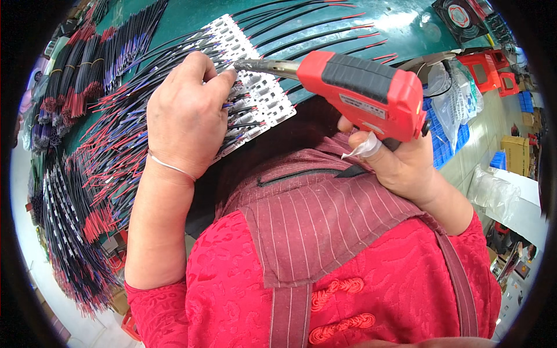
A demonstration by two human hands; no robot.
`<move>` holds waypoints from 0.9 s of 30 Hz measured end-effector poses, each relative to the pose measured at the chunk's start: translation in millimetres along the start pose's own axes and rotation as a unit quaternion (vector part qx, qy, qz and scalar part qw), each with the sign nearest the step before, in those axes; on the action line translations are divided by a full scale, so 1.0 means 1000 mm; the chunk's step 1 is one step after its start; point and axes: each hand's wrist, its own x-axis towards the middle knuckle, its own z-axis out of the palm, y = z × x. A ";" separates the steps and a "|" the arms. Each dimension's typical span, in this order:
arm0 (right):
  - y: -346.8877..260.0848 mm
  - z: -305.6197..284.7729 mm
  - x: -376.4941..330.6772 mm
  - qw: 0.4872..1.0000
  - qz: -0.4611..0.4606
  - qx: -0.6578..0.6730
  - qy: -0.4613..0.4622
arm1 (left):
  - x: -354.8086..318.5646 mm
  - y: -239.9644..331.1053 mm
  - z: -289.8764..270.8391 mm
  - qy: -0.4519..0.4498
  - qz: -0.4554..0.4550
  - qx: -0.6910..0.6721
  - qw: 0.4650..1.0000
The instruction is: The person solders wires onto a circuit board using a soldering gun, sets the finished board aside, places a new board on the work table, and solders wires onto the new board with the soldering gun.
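My right hand is wrapped round the grip of a red and black gun-shaped tool. Its long, dark metal nozzle points left. White tape or a wrap covers one finger of that hand. Beside the nozzle's end, my left hand pinches with thumb and forefinger at a black wire; the fingers partly hide it. Under both lies a white slotted fixture with rows of small recesses. Many black wires with red and blue ends run to it, and some stick out beyond its far side.
The green table carries bundled black and red wires at the left. More wires hang over its left edge. At the back right stands a fan. Red plastic frames and a blue crate are at the right.
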 end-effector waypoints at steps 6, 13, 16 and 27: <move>-0.005 -0.002 -0.001 0.998 0.043 0.042 -0.018 | 0.000 0.001 -0.001 -0.017 -0.014 -0.020 1.000; -0.003 0.000 -0.004 0.995 0.045 0.084 0.010 | 0.001 0.001 -0.001 -0.021 -0.022 -0.018 0.999; 0.002 0.002 -0.006 0.991 0.024 0.124 0.041 | 0.001 0.001 0.000 -0.017 -0.021 -0.019 0.999; 0.006 0.003 0.002 0.998 -0.052 0.015 0.015 | -0.002 -0.001 0.002 -0.007 -0.030 -0.039 0.999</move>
